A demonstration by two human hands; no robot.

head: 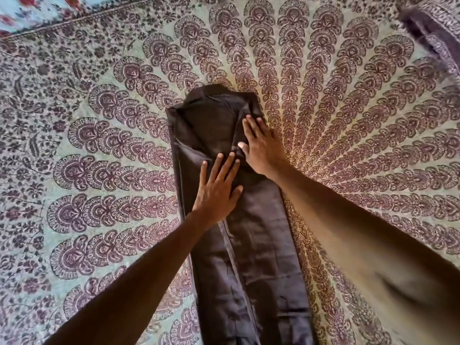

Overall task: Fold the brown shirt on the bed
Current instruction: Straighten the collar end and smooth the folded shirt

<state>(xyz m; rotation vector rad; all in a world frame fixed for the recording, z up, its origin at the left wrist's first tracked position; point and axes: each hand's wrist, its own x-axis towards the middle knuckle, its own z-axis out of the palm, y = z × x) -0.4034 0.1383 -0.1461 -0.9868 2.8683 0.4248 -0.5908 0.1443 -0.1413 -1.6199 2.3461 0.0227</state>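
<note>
- Brown shirt [249,257] lies in the head view as a long narrow strip down the middle of the bed, its sides already folded inward, the far end near the centre of the bedspread's fan pattern and the near end running out of the bottom edge.
- Left hand [219,188] lies flat on the strip's upper half, fingers straight and slightly spread, pressing the cloth.
- Right hand [261,145] rests just beyond it on the shirt's right edge, fingers straight and close together, palm partly over the bedspread [99,145].
- Both forearms are bare.
- Printed bedspread, maroon on pale green, covers the bed; a floral cloth [29,8] shows at the top left corner.
</note>
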